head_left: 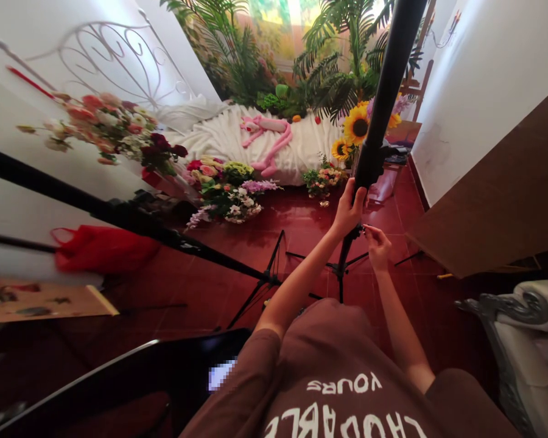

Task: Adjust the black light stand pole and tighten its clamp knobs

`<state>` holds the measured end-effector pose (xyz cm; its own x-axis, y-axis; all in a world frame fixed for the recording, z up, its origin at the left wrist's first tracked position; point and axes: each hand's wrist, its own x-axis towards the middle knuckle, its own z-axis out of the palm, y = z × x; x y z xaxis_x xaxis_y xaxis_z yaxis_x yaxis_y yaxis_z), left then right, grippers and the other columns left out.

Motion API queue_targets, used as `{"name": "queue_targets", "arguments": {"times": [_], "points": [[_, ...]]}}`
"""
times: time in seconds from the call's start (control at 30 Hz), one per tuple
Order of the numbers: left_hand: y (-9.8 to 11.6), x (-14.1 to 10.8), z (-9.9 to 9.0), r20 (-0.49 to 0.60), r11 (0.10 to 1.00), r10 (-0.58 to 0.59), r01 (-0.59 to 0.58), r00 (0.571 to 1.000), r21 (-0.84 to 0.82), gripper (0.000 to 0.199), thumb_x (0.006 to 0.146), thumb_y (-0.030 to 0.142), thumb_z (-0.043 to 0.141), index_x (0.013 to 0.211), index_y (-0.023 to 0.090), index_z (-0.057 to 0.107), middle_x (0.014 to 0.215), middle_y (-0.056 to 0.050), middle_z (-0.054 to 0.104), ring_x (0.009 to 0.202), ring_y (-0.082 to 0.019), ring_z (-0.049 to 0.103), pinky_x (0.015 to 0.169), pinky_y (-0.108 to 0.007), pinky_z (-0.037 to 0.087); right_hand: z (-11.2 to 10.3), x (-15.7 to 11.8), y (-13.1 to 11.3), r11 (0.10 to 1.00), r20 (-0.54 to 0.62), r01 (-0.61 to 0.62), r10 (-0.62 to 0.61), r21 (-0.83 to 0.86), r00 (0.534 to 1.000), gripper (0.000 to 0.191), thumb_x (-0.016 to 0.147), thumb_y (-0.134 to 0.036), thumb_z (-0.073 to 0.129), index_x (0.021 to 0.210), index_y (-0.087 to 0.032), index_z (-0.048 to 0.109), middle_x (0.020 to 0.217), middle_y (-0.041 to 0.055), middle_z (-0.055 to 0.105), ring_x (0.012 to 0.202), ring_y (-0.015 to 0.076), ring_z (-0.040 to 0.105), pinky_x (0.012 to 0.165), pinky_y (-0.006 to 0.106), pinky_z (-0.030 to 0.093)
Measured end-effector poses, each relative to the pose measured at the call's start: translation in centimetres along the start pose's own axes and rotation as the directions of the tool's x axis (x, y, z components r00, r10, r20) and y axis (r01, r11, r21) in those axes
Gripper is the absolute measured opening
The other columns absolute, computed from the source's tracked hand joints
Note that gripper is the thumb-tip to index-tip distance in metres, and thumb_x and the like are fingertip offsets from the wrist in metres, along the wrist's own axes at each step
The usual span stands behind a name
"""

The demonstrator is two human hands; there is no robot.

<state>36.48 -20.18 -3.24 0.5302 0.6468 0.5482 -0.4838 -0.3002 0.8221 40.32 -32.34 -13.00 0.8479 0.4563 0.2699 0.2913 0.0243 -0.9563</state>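
Observation:
A black stand pole (389, 79) rises from a tripod base (339, 267) on the red floor and leans toward the upper right. My left hand (349, 210) is wrapped round the pole, just below a thick black joint (369, 161). Lower down and to the right, my right hand (378, 243) has its thumb and fingertips pinched at a small dark knob (360, 230) on the pole's side.
Another black stand (173, 237) slants across the left. A red bag (95, 248), flower bunches (237, 188) and a white-draped bed (201, 134) with a pink plush toy (274, 128) lie beyond. At right are a brown panel (506, 201) and an ornate sofa (525, 328).

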Motion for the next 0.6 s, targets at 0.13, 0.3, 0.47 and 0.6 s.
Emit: {"name": "queue_targets", "arguments": {"times": [0.13,0.3,0.47,0.6], "points": [[-0.5,-0.1,-0.1,0.001,1.0,0.005,-0.005,1.0,-0.01,0.04,0.093,0.056,0.041,0.107,0.02,0.054,0.067,0.004,0.051,0.055,-0.007,0.05,0.053,-0.021,0.042,0.1,0.5,-0.7,0.998,0.002,-0.053,0.053,-0.021,0.999,0.033,0.083,-0.05,0.062,0.099,-0.023,0.074,0.08,0.0031,0.072,0.068,0.0151,0.064,0.071,0.03,0.053],[-0.9,-0.1,-0.1,0.0,1.0,0.026,-0.026,1.0,-0.012,0.041,0.093,0.056,0.041,0.11,0.021,0.055,0.07,0.003,0.053,0.06,-0.007,0.054,0.057,-0.021,0.045,0.3,1.7,-0.9,0.965,0.041,-0.247,0.244,0.092,0.969,0.039,0.075,-0.05,0.067,0.095,-0.017,0.075,0.077,0.0059,0.072,0.058,0.0151,0.063,0.055,0.029,0.051],[-0.5,0.5,-0.4,0.046,1.0,0.027,-0.027,0.999,-0.013,0.046,0.092,0.059,0.039,0.104,0.019,0.058,0.069,0.002,0.054,0.057,-0.006,0.053,0.056,-0.02,0.045,-0.7,2.4,-0.9,0.946,0.166,-0.296,0.274,0.13,0.947,0.04,0.071,-0.051,0.071,0.094,-0.019,0.075,0.075,0.0051,0.072,0.059,0.0148,0.063,0.057,0.029,0.052],[-1.3,-0.1,-1.5,0.15,0.996,-0.074,0.079,0.986,-0.029,0.055,0.089,0.066,0.038,0.094,0.017,0.061,0.067,0.001,0.056,0.054,-0.007,0.052,0.052,-0.02,0.043,-2.4,1.7,-1.0,0.99,0.278,-0.138,0.126,0.024,0.952,0.041,0.075,-0.05,0.07,0.108,-0.026,0.073,0.083,0.0026,0.071,0.076,0.016,0.065,0.074,0.031,0.053]]}}
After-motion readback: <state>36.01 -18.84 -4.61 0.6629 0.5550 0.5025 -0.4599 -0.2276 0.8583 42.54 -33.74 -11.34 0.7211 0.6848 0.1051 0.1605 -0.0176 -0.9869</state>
